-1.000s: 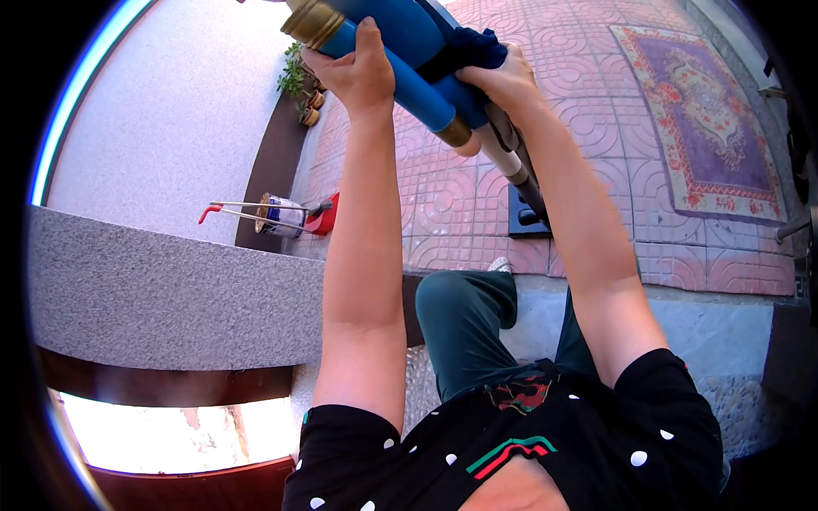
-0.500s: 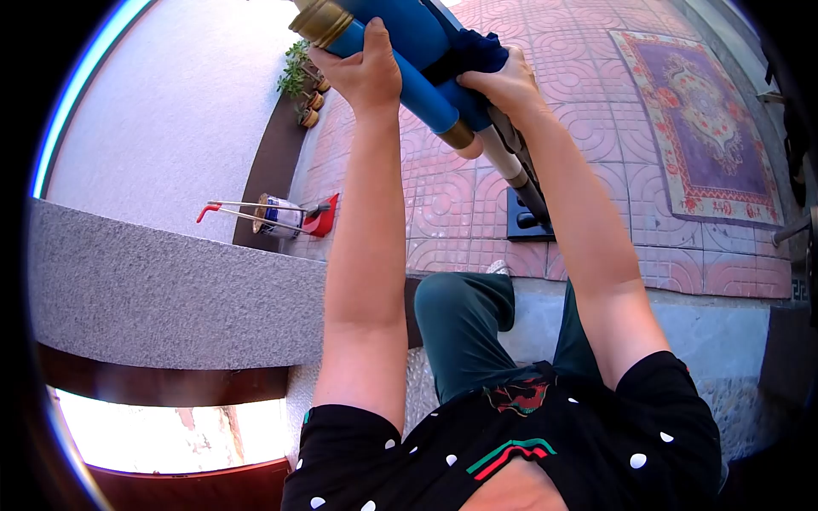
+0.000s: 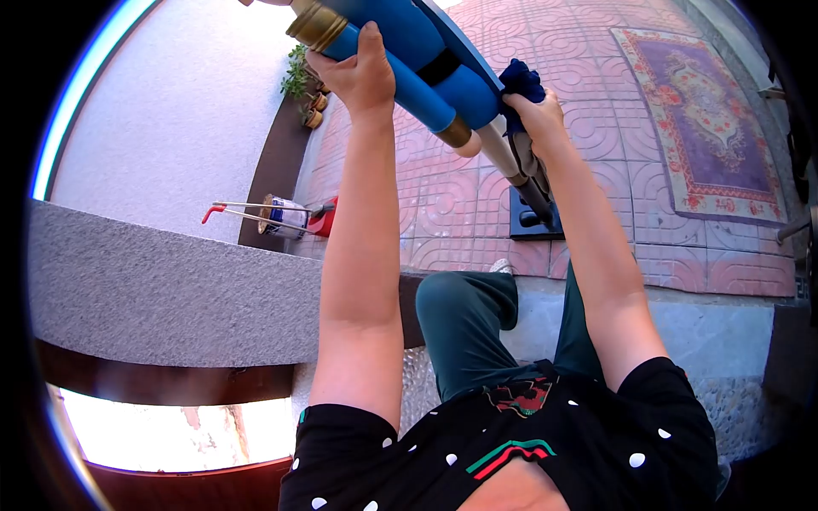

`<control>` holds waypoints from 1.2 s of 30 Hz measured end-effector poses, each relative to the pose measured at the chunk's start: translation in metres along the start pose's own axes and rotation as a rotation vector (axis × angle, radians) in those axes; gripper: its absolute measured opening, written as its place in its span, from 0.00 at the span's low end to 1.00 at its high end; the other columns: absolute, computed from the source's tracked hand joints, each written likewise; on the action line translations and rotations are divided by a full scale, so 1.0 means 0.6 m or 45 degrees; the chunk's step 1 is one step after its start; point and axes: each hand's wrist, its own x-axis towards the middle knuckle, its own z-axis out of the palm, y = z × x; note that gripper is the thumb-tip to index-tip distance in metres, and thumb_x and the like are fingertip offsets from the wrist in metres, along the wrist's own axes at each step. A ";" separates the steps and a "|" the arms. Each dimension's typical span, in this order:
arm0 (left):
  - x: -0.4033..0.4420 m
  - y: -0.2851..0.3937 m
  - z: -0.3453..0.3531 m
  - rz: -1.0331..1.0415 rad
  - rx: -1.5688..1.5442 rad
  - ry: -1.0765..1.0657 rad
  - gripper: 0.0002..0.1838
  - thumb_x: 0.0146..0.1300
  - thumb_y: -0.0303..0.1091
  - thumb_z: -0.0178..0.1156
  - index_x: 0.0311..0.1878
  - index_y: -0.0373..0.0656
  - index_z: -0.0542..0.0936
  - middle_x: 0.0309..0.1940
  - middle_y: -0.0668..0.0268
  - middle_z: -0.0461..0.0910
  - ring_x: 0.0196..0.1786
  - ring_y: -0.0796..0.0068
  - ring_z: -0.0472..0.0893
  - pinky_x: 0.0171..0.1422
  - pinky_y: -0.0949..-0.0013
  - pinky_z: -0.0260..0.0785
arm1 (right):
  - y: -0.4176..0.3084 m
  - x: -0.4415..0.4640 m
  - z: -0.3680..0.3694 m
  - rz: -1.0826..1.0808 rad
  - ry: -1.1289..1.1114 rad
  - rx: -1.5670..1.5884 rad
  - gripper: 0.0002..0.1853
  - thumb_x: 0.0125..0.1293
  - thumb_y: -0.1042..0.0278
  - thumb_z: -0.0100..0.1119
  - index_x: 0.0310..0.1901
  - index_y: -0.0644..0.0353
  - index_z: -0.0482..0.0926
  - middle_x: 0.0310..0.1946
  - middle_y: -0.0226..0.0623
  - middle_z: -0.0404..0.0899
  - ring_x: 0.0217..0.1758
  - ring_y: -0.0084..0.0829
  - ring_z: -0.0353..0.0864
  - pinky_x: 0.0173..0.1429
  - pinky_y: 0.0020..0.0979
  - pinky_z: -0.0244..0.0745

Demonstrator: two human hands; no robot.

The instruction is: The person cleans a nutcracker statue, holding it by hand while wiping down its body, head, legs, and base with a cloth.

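My left hand (image 3: 356, 75) is wrapped round a blue tube (image 3: 416, 95) with brass-coloured bands at the top of the view. The tube lies alongside a larger blue body (image 3: 400, 34) crossed by a black strap, with a pale and dark pole (image 3: 504, 153) running down from it. Bunched in my right hand (image 3: 538, 115) is a dark blue cloth (image 3: 520, 81), at the right edge of the blue body. The cloth's lower part hangs beside the pole. The pole's lower end meets a black base (image 3: 530, 223) on the tiles.
A patterned purple rug (image 3: 707, 128) lies on the pink tiles at the right. To the left stand a white bucket (image 3: 288, 217), a red dustpan (image 3: 322, 223) with a long handle, and potted plants (image 3: 313, 111). A grey ledge (image 3: 179, 289) runs along the lower left.
My right hand has moved right and slightly down with the cloth, uncovering the black strap on the blue body. My left hand keeps its hold and has barely shifted.
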 end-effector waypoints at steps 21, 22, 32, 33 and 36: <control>-0.013 0.014 -0.005 -0.007 -0.049 -0.007 0.48 0.57 0.45 0.68 0.71 0.41 0.49 0.59 0.52 0.69 0.62 0.55 0.73 0.64 0.52 0.71 | -0.081 -0.022 0.018 -0.750 0.045 -0.341 0.38 0.59 0.40 0.63 0.61 0.65 0.71 0.49 0.51 0.78 0.53 0.45 0.82 0.55 0.41 0.79; -0.014 0.014 -0.006 -0.011 -0.046 -0.005 0.48 0.57 0.45 0.68 0.71 0.41 0.49 0.59 0.52 0.69 0.62 0.55 0.73 0.64 0.52 0.71 | -0.128 -0.034 0.033 -0.833 0.104 -0.336 0.37 0.61 0.40 0.61 0.62 0.62 0.69 0.49 0.52 0.78 0.53 0.46 0.82 0.56 0.42 0.79; -0.004 0.001 -0.020 -0.020 -0.045 0.016 0.49 0.56 0.46 0.69 0.72 0.40 0.49 0.59 0.51 0.69 0.61 0.56 0.74 0.63 0.53 0.73 | -0.034 0.011 0.061 -1.004 0.155 -0.648 0.28 0.63 0.49 0.62 0.61 0.54 0.73 0.49 0.52 0.77 0.52 0.52 0.80 0.59 0.44 0.75; -0.006 0.001 -0.020 -0.061 -0.032 0.034 0.50 0.56 0.47 0.69 0.72 0.41 0.48 0.60 0.50 0.69 0.61 0.55 0.74 0.63 0.51 0.73 | -0.002 0.019 0.045 -0.997 0.155 -0.659 0.28 0.63 0.49 0.62 0.61 0.54 0.73 0.49 0.52 0.77 0.52 0.52 0.80 0.59 0.44 0.75; -0.001 -0.004 -0.024 -0.054 0.023 0.046 0.50 0.56 0.48 0.69 0.72 0.43 0.48 0.62 0.50 0.68 0.62 0.52 0.74 0.63 0.48 0.73 | 0.051 0.026 -0.011 -0.671 -0.013 -0.729 0.26 0.61 0.51 0.63 0.57 0.56 0.76 0.49 0.52 0.79 0.53 0.52 0.80 0.59 0.44 0.75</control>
